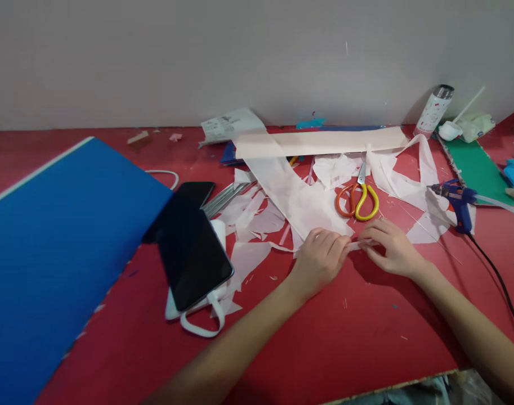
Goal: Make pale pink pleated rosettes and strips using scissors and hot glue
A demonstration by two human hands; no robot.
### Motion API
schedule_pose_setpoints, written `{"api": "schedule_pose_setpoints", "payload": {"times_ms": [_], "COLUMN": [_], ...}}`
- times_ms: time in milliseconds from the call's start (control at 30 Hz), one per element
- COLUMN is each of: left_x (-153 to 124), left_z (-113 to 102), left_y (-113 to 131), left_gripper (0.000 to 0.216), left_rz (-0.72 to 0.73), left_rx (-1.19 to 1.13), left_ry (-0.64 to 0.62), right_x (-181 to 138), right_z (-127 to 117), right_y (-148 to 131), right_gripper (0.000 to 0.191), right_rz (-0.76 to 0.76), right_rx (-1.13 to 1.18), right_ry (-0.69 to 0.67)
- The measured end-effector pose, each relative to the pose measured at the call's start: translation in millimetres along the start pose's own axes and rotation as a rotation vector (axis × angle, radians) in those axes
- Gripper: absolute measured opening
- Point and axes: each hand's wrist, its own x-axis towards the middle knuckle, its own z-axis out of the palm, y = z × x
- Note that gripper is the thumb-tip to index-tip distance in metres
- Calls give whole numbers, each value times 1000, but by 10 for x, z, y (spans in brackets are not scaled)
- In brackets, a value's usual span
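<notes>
My left hand [321, 260] is closed on one end of a narrow, whitish translucent strip [356, 245], which looks like thin paper. The other end runs into the curled fingers of my right hand [389, 247]; its fingertips partly hide the strip. Both hands are low over the red tabletop [324, 337]. Scissors [358, 197] with one orange and one yellow handle loop lie just beyond my hands, their blades pointing away. A wide piece of thin white sheet [277, 174] lies behind my left hand, among cut scraps.
A blue board [71, 242] covers the left side. Near it, a dark phone [195, 256] rests on a white power bank with a looped cable. On the right are a blue glue gun [459, 202] with a black cord, a green board [478, 169] and a leaning bottle [434, 112].
</notes>
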Motion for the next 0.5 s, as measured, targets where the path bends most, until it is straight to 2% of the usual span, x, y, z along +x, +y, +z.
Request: {"api": "schedule_pose_setpoints", "payload": {"times_ms": [500], "left_x": [-7], "left_z": [30], "left_y": [-14], "left_gripper": [20], "left_rz": [2], "left_rx": [31], "left_ry": [-102], "right_x": [-10], "right_z": [30], "right_y": [19], "right_gripper": [11], "right_rz": [40], "right_rx": [-52], "right_ry": [-53]}}
